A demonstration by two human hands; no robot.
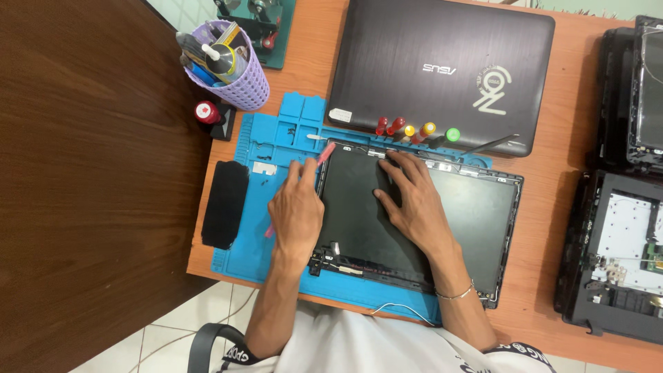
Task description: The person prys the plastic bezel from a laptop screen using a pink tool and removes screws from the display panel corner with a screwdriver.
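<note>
A black laptop screen panel [469, 207] in its lid frame lies flat on a blue work mat [262, 145]. My left hand [297, 211] grips a thin pink pry tool [323, 155], whose tip touches the panel's upper left corner. My right hand [411, 197] rests spread flat on the dark panel, its fingertips near the top edge. A thin bracelet sits on my right wrist.
A closed dark laptop [442, 65] lies behind the mat with several screwdrivers [414, 130] leaning on its front edge. A purple tool cup [231, 65] and a black pad [224, 204] stand at the left. Opened laptop chassis [618, 255] lie at the right.
</note>
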